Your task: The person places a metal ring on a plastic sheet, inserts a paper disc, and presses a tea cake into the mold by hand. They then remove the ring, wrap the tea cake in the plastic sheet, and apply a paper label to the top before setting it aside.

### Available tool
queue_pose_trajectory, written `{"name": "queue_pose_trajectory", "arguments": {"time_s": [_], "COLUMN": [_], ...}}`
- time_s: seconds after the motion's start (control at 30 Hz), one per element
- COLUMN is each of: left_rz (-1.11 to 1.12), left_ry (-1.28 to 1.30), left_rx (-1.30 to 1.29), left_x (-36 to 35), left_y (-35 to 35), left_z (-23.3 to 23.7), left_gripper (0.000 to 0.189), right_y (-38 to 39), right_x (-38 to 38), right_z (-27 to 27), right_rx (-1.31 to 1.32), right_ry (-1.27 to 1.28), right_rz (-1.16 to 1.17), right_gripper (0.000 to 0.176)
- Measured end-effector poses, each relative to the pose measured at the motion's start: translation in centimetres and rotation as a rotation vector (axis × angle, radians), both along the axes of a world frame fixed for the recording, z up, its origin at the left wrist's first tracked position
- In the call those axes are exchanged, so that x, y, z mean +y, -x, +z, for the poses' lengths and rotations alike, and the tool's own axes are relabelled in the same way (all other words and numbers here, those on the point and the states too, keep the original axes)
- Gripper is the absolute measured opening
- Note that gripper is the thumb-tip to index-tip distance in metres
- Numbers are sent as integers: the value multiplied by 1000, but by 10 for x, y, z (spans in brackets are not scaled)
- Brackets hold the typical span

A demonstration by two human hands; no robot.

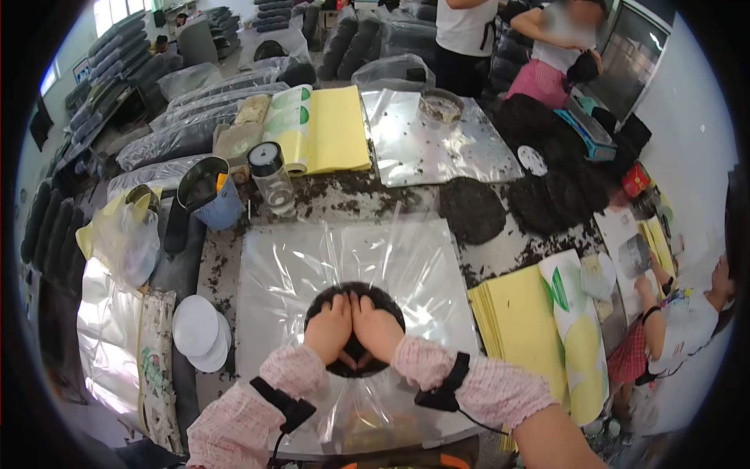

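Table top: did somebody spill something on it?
Yes. Dark crumbs lie scattered on the table beyond the clear plastic sheet, and more speckle the silver sheet farther back. They look like bits of the dark round cake that the left hand and right hand press flat on. Nothing looks broken or tipped.

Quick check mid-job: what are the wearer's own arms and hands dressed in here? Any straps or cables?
The left hand and right hand are bare, no gloves. The left sleeve and right sleeve are pink-and-white patterned fabric, gathered at the cuffs. A black left strap and black right strap, each with a small black unit, wrap them, and a thin black cable trails from each.
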State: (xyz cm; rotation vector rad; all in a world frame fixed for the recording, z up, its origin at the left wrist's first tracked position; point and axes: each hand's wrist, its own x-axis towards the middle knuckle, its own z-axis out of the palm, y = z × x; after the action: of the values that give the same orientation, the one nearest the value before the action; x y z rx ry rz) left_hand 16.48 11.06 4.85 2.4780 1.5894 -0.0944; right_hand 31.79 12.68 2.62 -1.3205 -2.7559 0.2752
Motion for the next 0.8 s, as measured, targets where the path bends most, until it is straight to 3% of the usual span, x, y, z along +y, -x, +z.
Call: {"name": "queue_pose_trajectory", "arguments": {"time_s": [0.17, 0.2, 0.23, 0.27, 0.3, 0.37, 0.47, 0.57, 0.6, 0.63, 0.7, 0.77, 0.8], "left_rz": [77, 60, -68, -190, -315, -356, -385, -339, -326, -327, -332, -152, -106], "left_ry": [21, 109, 18, -97, -202, -72, -69, -81, -76, -146, -269, -182, -39], "left_rx": [-54, -42, -90, -251, -412, -389, -263, -321, -345, -367, -406, -426, -563], "left_x": [-7, -8, -8, 1, 10, 23, 22, 21, 23, 29, 33, 49, 56], "left_y": [-1, -4, 1, 3, 4, 3, -2, 1, 1, 2, 7, 8, 16], "left_z": [28, 48, 52, 50, 46, 27, 6, 8, 9, 8, 8, 24, 21], "left_gripper": [123, 123, 108, 94, 80, 66, 55, 55, 55, 56, 56, 51, 50], "right_y": [-26, -43, -55, -61, -65, -80, -115, -181, -202, -214, -228, -246, -232], "right_x": [13, 20, 26, 33, 52, 97, 133, 165, 164, 165, 174, 207, 206], "right_z": [56, 53, 62, 66, 68, 68, 57, 8, 14, 10, -8, -60, -25], "right_rx": [14, 249, 536, 708, 700, 645, 865, 1128, 592, 373, -100, -168, -24], "right_ry": [371, 377, 402, -98, -300, -712, 282, 43, -326, -484, -412, -431, -179], "right_rz": [115, 97, -26, -177, -328, -644, -618, -749, -663, -532, -401, -399, -519], "right_gripper": [115, 102, 84, 67, 60, 47, 32, 22, 36, 56, 64, 61, 54]}}
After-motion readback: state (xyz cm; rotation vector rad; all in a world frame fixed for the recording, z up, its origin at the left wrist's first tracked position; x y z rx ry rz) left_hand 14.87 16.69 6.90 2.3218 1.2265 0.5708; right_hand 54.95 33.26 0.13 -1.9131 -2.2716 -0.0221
